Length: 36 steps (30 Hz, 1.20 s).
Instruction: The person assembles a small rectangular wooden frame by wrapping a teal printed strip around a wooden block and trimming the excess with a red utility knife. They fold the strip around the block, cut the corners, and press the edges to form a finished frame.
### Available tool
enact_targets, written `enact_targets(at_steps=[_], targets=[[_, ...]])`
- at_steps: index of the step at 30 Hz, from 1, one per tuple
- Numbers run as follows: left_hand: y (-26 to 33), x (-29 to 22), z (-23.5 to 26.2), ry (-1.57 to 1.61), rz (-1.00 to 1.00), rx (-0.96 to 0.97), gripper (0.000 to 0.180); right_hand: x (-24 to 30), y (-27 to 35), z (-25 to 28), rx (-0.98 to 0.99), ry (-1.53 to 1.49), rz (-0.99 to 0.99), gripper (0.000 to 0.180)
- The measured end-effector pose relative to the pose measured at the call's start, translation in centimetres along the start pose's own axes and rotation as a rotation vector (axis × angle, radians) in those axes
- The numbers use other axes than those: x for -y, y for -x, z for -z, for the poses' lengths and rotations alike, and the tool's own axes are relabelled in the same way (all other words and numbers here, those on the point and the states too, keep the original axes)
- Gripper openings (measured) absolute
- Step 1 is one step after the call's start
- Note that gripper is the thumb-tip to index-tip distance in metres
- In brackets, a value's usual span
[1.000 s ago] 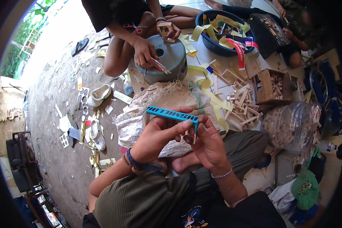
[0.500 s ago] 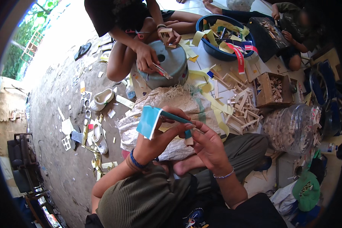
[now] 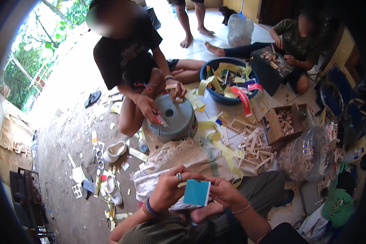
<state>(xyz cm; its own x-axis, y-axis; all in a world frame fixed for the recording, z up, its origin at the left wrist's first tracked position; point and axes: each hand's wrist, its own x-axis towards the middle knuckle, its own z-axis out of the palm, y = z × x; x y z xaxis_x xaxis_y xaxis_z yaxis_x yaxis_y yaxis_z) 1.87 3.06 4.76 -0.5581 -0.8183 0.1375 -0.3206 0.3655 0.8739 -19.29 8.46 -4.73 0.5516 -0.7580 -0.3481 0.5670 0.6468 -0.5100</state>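
A small teal square piece with a white edge (image 3: 197,192), card-like, is held up between my two hands over my lap. My left hand (image 3: 166,190), with a ring on one finger, has its fingers curled at the piece's upper left. My right hand (image 3: 227,192) pinches at its upper right edge. Whatever lies behind the teal face is hidden. Just beyond my hands a pale woven sack (image 3: 171,162) lies over the ground.
A person opposite holds a red cutter (image 3: 160,120) over an upturned grey bucket (image 3: 179,116). Behind are a blue tub (image 3: 227,99) of strips and another person. At right lie a wooden pile (image 3: 256,150), a cardboard box (image 3: 278,136) and a clear plastic container (image 3: 305,156). Shoes (image 3: 116,150) and scraps lie left.
The teal piece has turned so its square face is toward me, and the long strip and small wooden end have gone from sight. My hands appear lower; the view has tilted up.
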Motion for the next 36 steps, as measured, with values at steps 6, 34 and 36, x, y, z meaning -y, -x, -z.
enact_targets(at_steps=[6, 34, 36], targets=[[0.0, -0.8, -0.2, -0.099, 0.0, 0.057, 0.037, 0.2, 0.0, 0.7, 0.018, 0.182, 0.04, 0.03], [-1.4, -0.1, -1.7, -0.042, -0.091, -0.117, 0.031, 2.7, 1.9, -1.1, -0.067, 0.507, 0.394, 0.088], [-1.3, 0.1, -1.9, -0.015, -0.069, -0.137, 0.03, 2.4, 1.3, -1.2, -0.052, 0.634, 0.533, 0.051]])
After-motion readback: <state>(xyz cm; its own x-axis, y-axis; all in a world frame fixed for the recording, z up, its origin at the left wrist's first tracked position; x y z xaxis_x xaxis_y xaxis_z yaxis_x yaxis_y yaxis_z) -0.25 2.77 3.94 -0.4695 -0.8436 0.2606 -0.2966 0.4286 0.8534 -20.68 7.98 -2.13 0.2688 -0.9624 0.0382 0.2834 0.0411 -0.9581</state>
